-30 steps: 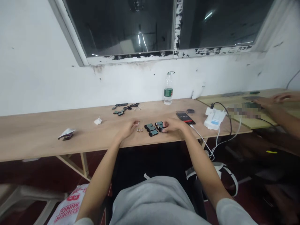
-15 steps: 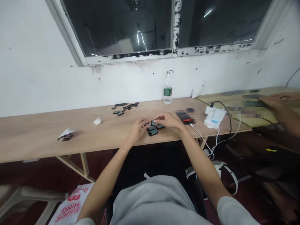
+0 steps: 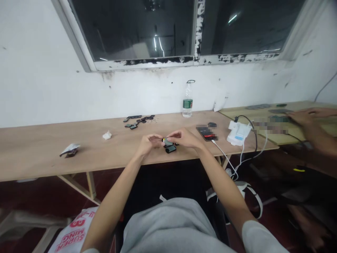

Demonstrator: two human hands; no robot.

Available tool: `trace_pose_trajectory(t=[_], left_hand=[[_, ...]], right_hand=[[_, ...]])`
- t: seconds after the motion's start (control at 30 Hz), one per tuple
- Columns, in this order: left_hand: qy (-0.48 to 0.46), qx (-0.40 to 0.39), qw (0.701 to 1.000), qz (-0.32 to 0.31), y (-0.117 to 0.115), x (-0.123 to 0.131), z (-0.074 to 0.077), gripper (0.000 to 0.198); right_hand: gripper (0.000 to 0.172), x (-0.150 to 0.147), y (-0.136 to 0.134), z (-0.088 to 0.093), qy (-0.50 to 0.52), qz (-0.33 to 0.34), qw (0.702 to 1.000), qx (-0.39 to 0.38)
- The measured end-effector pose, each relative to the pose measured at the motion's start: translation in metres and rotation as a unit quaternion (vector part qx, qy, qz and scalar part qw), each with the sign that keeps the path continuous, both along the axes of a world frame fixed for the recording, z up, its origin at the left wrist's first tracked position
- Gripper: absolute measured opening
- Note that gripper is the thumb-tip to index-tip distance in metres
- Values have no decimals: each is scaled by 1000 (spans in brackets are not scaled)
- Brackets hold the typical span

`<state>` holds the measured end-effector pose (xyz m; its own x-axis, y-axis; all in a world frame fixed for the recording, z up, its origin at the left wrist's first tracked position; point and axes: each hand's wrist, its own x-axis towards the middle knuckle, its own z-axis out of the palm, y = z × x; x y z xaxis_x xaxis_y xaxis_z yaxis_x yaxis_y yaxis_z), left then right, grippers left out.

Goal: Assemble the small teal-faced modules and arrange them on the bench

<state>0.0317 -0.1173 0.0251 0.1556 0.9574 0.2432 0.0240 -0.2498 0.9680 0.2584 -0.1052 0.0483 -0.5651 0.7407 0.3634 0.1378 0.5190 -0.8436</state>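
My left hand [image 3: 147,142] and my right hand [image 3: 183,137] meet over the front of the wooden table [image 3: 39,154]. Together they pinch a small dark rectangular piece [image 3: 167,141] with a yellow spot on its left end, held just above the table. Another small dark piece [image 3: 170,149] lies on the wood right under my hands. More such pieces may be hidden behind my fingers.
Several dark parts [image 3: 138,121] lie farther back. A water bottle [image 3: 187,99] stands near the wall. A phone [image 3: 206,133], a white charger box [image 3: 238,132] with cables, crumpled paper [image 3: 106,135] and a wrapper [image 3: 68,150] lie about. Another person's hands [image 3: 308,116] work at the right.
My right hand lifted one dark piece from the group and my left hand came across to join it. Both hands now hold it a little above the table.
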Motion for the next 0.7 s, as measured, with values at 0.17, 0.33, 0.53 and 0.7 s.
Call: trace_pose_trajectory(t=[0.17,0.33,0.53,0.7], left_hand=[[-29,9,998,-46,-4,8,-1,45],[54,47,996,-54,2,6,-2,47],[278,88,956,16,20,-28,-4,47],[367,53,927,45,32,-52,-14,53]], right_hand=[[41,1,3,-1,-13,21,1000,4],[32,12,21,-6,-64,-26,998,-1],[24,48,41,-16,-228,-22,973,-21],[22,58,47,-22,-290,-63,954,-48]])
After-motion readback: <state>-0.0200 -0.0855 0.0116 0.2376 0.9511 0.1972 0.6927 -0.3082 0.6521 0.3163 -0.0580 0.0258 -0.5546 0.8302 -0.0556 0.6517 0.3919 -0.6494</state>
